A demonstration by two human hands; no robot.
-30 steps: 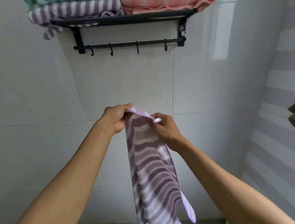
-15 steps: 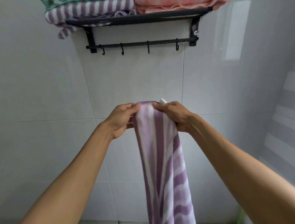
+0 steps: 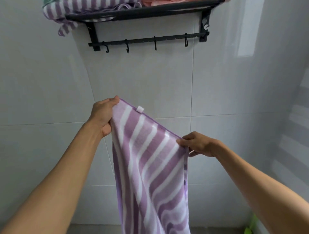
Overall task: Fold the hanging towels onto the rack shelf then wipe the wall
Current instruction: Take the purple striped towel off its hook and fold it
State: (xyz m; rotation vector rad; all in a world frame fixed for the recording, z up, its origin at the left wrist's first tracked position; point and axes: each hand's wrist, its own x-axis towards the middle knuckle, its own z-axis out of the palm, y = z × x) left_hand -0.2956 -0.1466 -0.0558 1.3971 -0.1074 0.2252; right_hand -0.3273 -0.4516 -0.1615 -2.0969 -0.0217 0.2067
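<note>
White glossy tiles cover the wall [image 3: 150,80] straight ahead, with a second tiled wall meeting it at the far right. High on the wall hangs one black rack [image 3: 147,12]: a shelf on top and, below it, a rail [image 3: 148,40] carrying four hooks, none with anything on it. On the shelf lie folded towels: one purple-and-white striped towel [image 3: 70,10] at the left end, a corner of it drooping past the shelf edge, and one pink towel [image 3: 160,2] to its right. A sliver of green cloth shows at the top left corner above the striped one; how much of it there is cannot be told.

Nearer, below the rack, two bare hands hold one purple striped towel [image 3: 150,167] spread between them, clear of the wall. The left hand [image 3: 104,115] grips the upper left corner, fingers curled over the hem. The right hand [image 3: 197,144], lower and further right, pinches the other top corner between thumb and fingers. The top edge slopes down from left to right, with one small white tag [image 3: 140,109] sticking up near the left hand. The rest of the cloth hangs down out of view. A bit of something bright green [image 3: 250,225] sits at the bottom right.
</note>
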